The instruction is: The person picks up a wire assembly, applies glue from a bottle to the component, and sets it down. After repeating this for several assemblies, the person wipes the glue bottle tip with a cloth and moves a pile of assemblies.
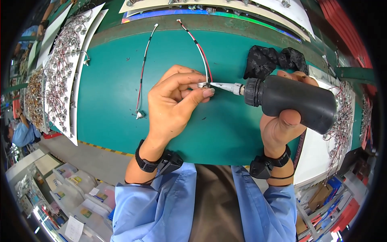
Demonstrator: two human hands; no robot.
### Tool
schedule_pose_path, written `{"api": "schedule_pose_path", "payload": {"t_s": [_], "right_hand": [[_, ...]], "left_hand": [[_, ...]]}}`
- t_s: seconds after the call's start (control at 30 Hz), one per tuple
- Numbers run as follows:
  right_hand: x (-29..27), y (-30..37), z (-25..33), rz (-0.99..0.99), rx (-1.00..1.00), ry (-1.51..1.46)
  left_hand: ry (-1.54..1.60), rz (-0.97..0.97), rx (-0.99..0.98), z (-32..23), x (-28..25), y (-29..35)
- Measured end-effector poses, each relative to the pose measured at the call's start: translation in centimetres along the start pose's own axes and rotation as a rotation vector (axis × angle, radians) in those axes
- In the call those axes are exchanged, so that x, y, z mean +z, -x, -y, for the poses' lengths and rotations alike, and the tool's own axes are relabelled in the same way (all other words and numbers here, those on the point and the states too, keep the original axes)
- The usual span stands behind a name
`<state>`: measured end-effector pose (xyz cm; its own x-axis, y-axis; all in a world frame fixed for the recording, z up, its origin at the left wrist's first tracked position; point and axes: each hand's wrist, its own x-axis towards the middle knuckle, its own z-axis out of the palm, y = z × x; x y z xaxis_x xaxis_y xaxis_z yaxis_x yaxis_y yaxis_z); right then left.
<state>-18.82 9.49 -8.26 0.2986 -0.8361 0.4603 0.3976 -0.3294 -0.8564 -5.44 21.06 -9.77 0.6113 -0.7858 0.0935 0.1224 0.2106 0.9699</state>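
Over the middle of the green mat, my left hand (173,99) pinches a small metal component (203,85) between thumb and fingers. Red, white and black wires (198,44) run from that component away from me, ending in a small white connector. My right hand (282,121) is wrapped round a black squeeze bottle (298,101) held on its side, its pale tapered nozzle (227,87) pointing left. The nozzle tip meets the component where the wires join it; whether any fluid is coming out cannot be seen. A similar wired component (140,114) lies left of my left hand.
White boards with many wired components stand at left (64,76) and right (322,149); more parts line the far edge. A crumpled black cloth (262,60) lies at the back right. Lidded plastic boxes (80,181) are at lower left. Another person in blue (25,133) is at far left.
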Motion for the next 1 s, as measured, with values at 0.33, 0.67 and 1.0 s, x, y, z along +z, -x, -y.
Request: {"api": "schedule_pose_path", "payload": {"t_s": [0.33,0.67,1.0], "right_hand": [[-0.25,0.02,0.02,0.020,-0.010,0.047],[-0.38,0.00,0.03,0.012,-0.026,0.048],[-0.26,-0.07,-0.07,0.006,-0.026,0.047]], "left_hand": [[0.021,0.015,0.003,0.17,-0.14,-0.02],[0.063,0.040,0.012,0.29,-0.21,0.07],[0.088,0.050,0.007,0.30,-0.38,-0.06]]}}
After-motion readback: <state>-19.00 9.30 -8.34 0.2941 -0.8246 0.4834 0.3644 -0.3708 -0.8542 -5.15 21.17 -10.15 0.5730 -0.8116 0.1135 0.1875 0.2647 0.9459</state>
